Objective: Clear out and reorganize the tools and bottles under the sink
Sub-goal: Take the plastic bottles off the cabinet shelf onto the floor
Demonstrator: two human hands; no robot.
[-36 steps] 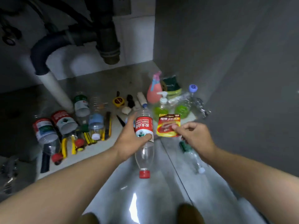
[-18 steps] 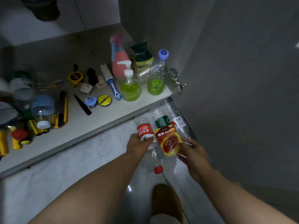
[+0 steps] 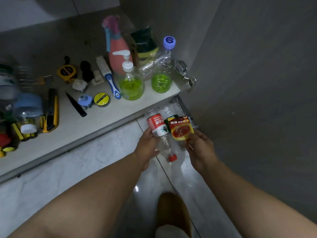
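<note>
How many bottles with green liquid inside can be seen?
2. The pump bottle stands near the front edge of the cabinet floor; the purple-capped bottle stands to its right at the corner. Others might be hidden behind them.

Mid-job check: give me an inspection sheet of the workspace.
Surface: pale cabinet floor, above floor tiles.
Job's things: red-label bottle, cap toward the person; red sachet; green-label bottle lying on tiles behind them.
Clutter: pump bottle, pink spray bottle, tape measure, PVC tape roll on cabinet floor.
Hands: left hand grips the red-label bottle; right hand pinches the red sachet.
Cables: nothing seen.
Surroundings: grey cabinet door open at right, hinge visible.
</note>
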